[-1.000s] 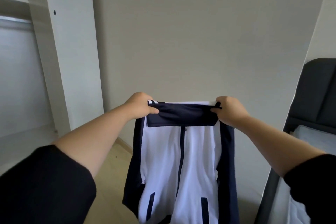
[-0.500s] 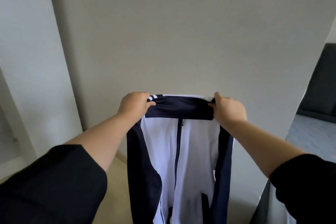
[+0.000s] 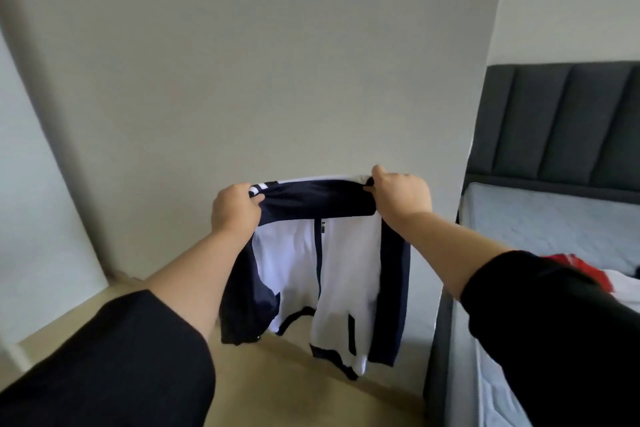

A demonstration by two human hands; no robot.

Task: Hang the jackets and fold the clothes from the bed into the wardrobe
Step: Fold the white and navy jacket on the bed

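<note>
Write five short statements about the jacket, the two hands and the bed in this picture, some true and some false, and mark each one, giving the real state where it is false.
1. Both hands grip the jacket at its collar end. True: the left hand and the right hand each hold one end.
2. The jacket is red. False: it is white with navy collar and sleeves.
3. The jacket lies flat on the bed. False: it hangs in the air above the floor.
4. The bed stands on the person's right. True.
5. The jacket hangs on a hanger. False: no hanger shows; only the hands hold it.
</note>
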